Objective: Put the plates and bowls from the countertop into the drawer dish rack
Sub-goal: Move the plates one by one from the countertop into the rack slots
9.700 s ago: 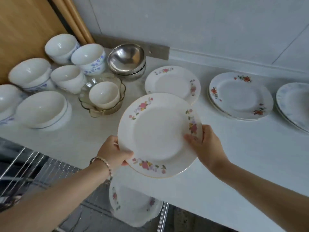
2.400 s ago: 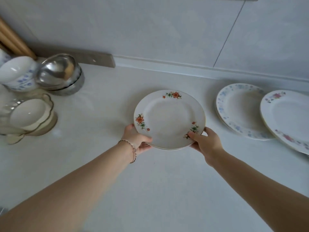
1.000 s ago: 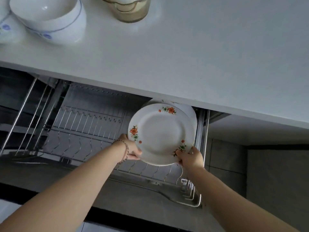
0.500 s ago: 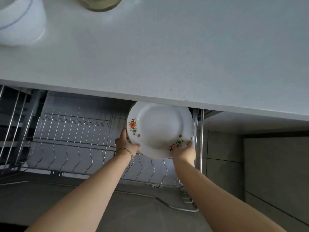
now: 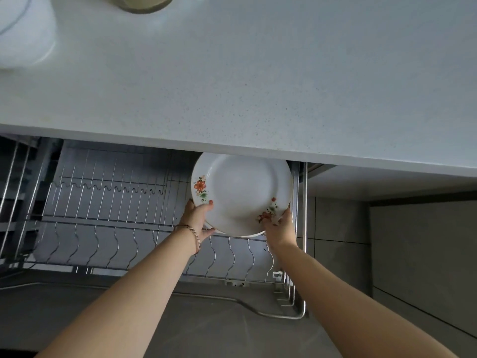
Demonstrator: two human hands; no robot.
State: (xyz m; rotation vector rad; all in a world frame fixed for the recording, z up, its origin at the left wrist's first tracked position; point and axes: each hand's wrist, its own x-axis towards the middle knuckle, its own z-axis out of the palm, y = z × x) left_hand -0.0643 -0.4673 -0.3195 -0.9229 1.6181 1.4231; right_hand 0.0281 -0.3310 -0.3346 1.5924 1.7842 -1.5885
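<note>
Two-handed | left hand, right hand grip plate rim | top under countertop edge

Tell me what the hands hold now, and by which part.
The floral plate, by its lower rim: left hand at the lower-left edge, right hand at the lower-right.

Top rim of the plate behind the countertop; blurry white bowl half off-frame
</note>
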